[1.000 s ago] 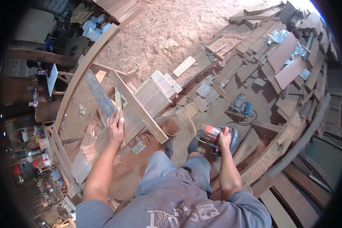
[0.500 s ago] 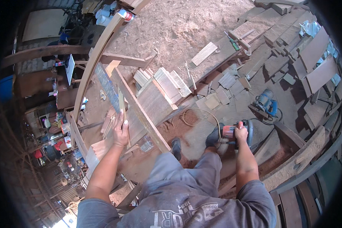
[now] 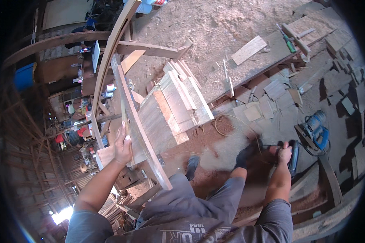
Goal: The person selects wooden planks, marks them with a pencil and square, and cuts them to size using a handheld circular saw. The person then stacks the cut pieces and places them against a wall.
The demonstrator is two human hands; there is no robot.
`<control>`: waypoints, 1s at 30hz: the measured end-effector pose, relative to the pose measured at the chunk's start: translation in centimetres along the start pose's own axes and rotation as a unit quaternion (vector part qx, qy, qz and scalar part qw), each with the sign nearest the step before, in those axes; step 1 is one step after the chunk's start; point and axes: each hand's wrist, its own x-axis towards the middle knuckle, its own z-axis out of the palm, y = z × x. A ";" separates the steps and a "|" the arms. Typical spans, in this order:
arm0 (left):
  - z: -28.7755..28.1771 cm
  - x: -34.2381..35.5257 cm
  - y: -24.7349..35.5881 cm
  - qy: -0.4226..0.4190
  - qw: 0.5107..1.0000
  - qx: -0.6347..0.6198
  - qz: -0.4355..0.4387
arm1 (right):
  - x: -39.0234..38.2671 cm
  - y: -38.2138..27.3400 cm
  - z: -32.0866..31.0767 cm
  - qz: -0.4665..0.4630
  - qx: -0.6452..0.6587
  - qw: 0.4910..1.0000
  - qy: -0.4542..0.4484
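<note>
The right hand [image 3: 285,155] partly hides the power tool [image 3: 294,158]; 1 curved beam [image 3: 107,67] is cut off far away.

Reaching forward with the left arm [image 3: 97,185], slightly bent, gripping with the left hand [image 3: 123,149]. Stretching the right arm [image 3: 278,187] forward and slightly rightward, nearly straight, curling the right hand [image 3: 285,155] closed.

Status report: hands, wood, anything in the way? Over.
Right hand gripping power tool. Left hand on thin strip, beside plank. Possible snag: looped cord.
</note>
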 end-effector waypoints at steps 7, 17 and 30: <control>-0.2 0.3 -2.8 -0.025 1.000 0.014 0.010 | 5.6 -2.2 7.0 -0.048 -0.027 0.998 -0.016; 0.4 0.9 0.6 0.022 0.999 -0.007 0.040 | -24.7 -28.7 -13.9 -0.461 0.516 0.715 -0.099; 1.4 2.1 1.3 0.100 0.992 -0.039 0.066 | -37.3 -41.1 -24.7 -0.601 0.141 0.768 -0.171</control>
